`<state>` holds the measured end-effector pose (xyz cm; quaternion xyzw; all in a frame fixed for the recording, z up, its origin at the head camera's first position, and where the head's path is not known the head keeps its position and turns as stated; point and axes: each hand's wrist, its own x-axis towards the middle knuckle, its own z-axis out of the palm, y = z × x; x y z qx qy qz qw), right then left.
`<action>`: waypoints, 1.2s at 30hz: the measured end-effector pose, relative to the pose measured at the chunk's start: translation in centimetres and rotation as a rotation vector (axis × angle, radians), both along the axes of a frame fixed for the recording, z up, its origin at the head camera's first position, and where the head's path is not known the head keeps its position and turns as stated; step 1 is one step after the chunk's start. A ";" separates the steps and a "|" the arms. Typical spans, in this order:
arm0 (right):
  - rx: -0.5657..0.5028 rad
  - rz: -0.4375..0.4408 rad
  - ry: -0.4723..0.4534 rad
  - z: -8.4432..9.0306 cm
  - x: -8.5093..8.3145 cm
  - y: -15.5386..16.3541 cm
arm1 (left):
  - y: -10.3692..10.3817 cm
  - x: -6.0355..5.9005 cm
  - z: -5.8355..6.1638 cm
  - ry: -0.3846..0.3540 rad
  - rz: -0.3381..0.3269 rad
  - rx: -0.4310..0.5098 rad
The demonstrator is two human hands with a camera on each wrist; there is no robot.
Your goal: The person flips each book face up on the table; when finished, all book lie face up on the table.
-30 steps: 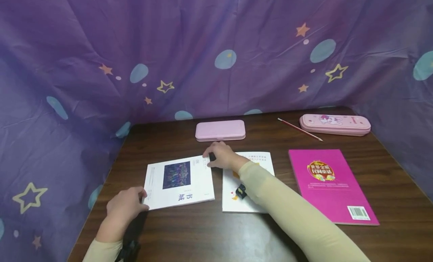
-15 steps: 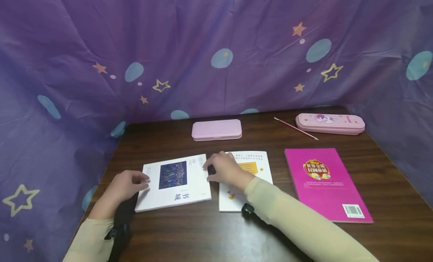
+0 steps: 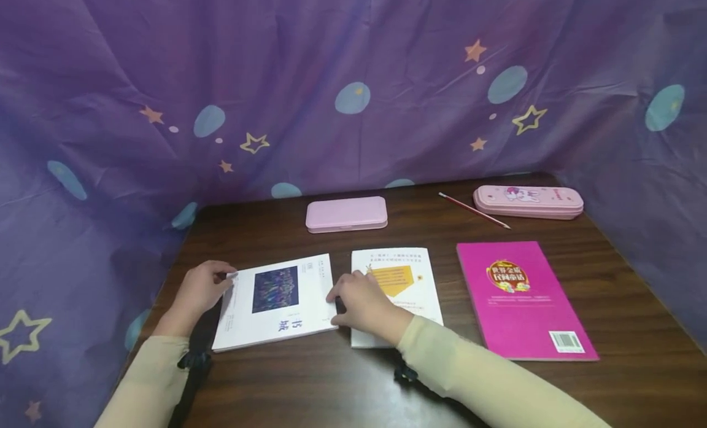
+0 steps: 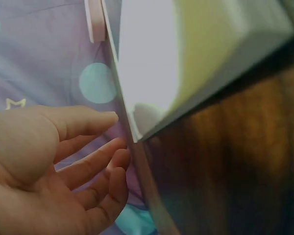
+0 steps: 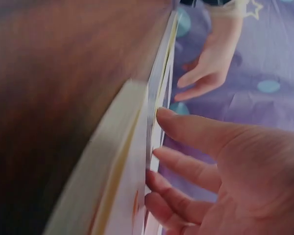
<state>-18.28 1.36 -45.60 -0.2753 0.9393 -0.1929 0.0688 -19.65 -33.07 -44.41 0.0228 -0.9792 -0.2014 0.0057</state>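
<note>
**Inspector:** Left hand [image 3: 199, 288], fingers relaxed, touches the far-left corner of the flat white paperback with the dark cover picture [image 3: 275, 300], lying front-left on the dark wood-grain table [image 3: 331, 385]. Right hand [image 3: 361, 304], fingers loosely extended, rests at its right edge.

**Clerk:** Risks?

**Inspector:** The smooth cover could skid, overlapping the white-and-orange booklet [image 3: 400, 280] just beside it. Thin corners may crease.
</note>
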 end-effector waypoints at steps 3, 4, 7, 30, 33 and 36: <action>0.013 -0.009 0.037 -0.1 0.8 -0.2 | -0.2 0.0 -0.4 0.007 -0.021 0.008; 0.018 -0.013 0.051 -0.1 1.0 -0.2 | -0.2 0.0 -0.5 0.004 -0.022 0.008; 0.037 -0.024 0.093 -0.1 1.4 -0.3 | -0.3 0.0 -0.9 -0.008 -0.022 0.010; 0.090 0.008 0.116 0.6 -0.1 -0.8 | -0.8 0.9 -0.2 -0.116 -0.002 -0.007; 0.075 0.008 0.099 0.6 -0.8 -0.8 | -1.2 1.2 0.2 -0.131 -0.029 -0.006; 0.064 0.006 0.093 0.6 -1.4 -0.7 | -1.5 1.4 0.3 -0.127 -0.074 -0.007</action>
